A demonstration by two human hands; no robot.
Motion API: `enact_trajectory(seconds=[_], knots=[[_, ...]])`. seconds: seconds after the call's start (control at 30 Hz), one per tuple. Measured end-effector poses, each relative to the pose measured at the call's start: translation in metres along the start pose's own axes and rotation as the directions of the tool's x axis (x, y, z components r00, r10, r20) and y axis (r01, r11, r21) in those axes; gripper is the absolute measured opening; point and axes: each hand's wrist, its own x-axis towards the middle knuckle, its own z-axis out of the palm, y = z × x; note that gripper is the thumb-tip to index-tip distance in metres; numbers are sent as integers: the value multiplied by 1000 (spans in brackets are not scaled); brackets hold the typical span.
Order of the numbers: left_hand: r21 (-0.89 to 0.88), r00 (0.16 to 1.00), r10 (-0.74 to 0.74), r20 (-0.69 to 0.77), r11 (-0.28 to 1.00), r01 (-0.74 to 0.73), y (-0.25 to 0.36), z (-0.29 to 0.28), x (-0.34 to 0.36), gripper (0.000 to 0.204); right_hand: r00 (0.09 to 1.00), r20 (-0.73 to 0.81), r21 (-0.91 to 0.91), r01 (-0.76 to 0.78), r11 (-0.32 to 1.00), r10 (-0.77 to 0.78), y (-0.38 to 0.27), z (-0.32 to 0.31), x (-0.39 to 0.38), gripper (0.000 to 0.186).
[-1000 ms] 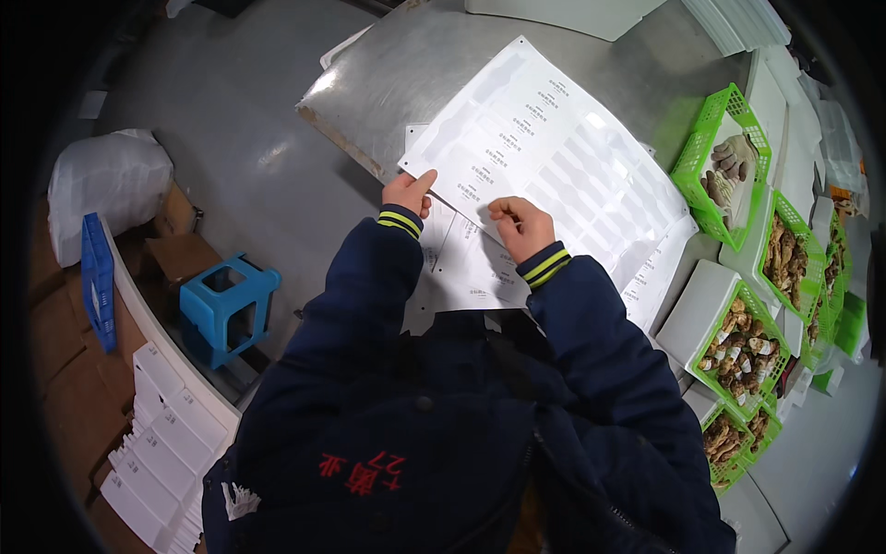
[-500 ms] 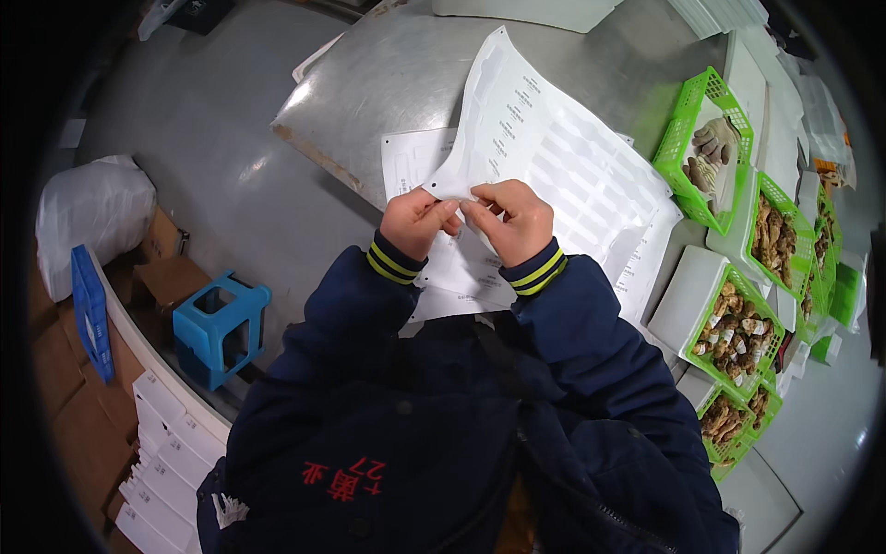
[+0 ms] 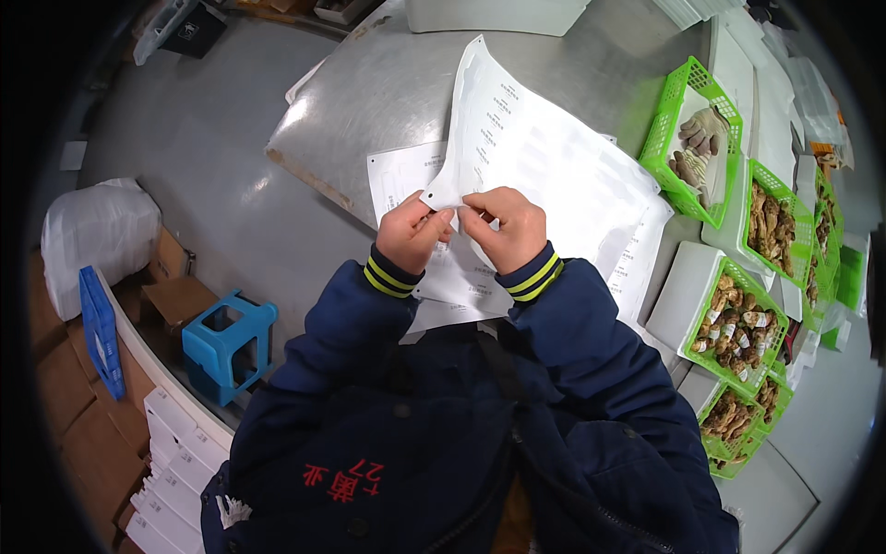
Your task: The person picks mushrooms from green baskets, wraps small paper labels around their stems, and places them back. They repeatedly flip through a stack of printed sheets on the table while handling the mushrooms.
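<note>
White label sheet point(image 3: 544, 157) lifted w/ both hands over steel table, more sheets point(image 3: 406, 180) under, white boxes point(image 3: 171, 443) lower left

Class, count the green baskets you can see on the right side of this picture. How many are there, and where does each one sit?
At least 5: one at upper right, one right of it, one at mid right, one lower right, one at the far right edge. Others may be hidden.

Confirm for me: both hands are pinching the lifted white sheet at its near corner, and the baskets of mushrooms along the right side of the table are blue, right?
Not quite. The head view shows the baskets of mushrooms are green, not blue; only the stool on the floor is blue. The rest holds: the left hand and right hand both pinch the lifted white sheet at its near corner.
</note>
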Motion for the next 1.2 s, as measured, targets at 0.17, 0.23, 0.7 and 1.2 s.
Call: enact_trajectory(seconds=[0.17, 0.23, 0.7, 1.2], knots=[[37, 999, 34, 5, 999, -34, 3, 2, 1, 14, 980, 54, 128, -199, 972, 194, -4, -9, 1, 13], [40, 1000, 19, -4, 999, -19, 4, 2, 0, 14, 970, 93, 154, -239, 959, 226, -8, -11, 2, 13], [-150, 908, -274, -318, 960, 237, -54, -32, 10, 16, 666, 115, 866, -430, 254, 737, 45, -43, -3, 10], [-198, 981, -74, 179, 974, 110, 52, 197, -32, 23, 806, -270, -435, 387, 813, -528, 24, -169, -98, 27]])
